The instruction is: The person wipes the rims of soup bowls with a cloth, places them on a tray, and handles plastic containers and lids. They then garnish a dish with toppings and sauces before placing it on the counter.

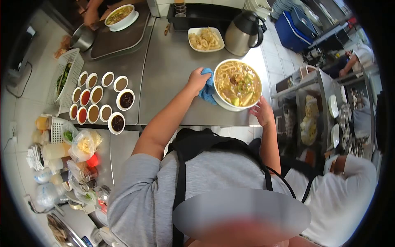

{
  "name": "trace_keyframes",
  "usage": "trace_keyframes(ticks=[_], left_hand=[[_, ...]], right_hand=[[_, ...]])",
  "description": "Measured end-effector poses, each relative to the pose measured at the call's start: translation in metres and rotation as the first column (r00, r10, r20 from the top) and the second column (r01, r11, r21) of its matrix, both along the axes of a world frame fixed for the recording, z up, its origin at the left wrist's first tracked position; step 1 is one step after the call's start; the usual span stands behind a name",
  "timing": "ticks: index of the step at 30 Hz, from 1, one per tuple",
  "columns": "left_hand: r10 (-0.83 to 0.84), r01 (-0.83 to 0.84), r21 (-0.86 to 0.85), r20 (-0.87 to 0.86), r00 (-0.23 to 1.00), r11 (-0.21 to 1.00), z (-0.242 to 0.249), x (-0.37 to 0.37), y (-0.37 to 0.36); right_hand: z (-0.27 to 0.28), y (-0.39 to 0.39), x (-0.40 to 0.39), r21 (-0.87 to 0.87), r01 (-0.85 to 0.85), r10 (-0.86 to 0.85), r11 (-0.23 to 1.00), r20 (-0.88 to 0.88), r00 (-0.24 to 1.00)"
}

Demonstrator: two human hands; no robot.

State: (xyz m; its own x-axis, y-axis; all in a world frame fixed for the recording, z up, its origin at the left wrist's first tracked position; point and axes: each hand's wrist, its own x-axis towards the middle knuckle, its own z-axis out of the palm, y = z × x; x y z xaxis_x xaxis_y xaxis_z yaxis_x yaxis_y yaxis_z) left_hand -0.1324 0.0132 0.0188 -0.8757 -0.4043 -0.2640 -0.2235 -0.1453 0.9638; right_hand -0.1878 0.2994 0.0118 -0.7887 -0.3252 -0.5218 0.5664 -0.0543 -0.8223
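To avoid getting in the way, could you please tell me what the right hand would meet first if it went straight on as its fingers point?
The right hand would most likely meet the white bowl first; its fingers are right beside it, perhaps touching.

Steel tabletop point(164, 90) beneath the left hand point(199, 79); white tiled wall point(37, 80) well left of it; tiled floor point(277, 59) and metal shelves point(326, 96) right of the right hand point(263, 112).

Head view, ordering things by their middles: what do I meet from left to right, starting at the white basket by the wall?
White basket, cups of sauce, left hand, blue cloth, soup bowl, right hand, blue cooler.
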Motion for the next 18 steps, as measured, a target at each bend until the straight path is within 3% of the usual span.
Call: trace_keyframes(ticks=[4,6,10,14,16,17,18], left_hand=[[0.021,-0.021,-0.005,-0.045,0.999,1.000,0.009,-0.032,-0.008],[0.032,-0.035,-0.054,-0.042,0.999,0.998,0.010,-0.045,-0.009],[-0.054,0.050,0.164,0.015,0.998,0.985,0.010,-0.051,-0.016],[0.132,-0.143,0.277,0.058,0.990,0.950,0.021,-0.034,-0.010],[0.250,-0.236,0.364,0.008,0.968,0.901,-0.023,-0.025,-0.026],[0.386,-0.387,0.340,0.074,0.920,0.857,0.002,-0.009,-0.017],[0.489,-0.507,0.397,0.154,0.859,0.765,-0.005,0.003,-0.022]], right_hand=[[0.024,-0.002,-0.021,-0.200,-0.310,0.314,0.930,-0.011,0.949],[0.034,-0.005,-0.019,-0.192,-0.322,0.326,0.927,-0.011,0.945],[0.034,0.000,-0.022,-0.235,-0.328,0.348,0.915,0.047,0.936],[0.030,-0.002,-0.026,-0.248,-0.328,0.353,0.911,0.061,0.934],[0.027,0.000,-0.024,-0.219,-0.360,0.376,0.907,0.033,0.926],[0.027,-0.009,-0.026,-0.222,-0.415,0.426,0.882,-0.001,0.905],[0.030,-0.017,-0.026,-0.254,-0.417,0.435,0.873,0.019,0.900]])
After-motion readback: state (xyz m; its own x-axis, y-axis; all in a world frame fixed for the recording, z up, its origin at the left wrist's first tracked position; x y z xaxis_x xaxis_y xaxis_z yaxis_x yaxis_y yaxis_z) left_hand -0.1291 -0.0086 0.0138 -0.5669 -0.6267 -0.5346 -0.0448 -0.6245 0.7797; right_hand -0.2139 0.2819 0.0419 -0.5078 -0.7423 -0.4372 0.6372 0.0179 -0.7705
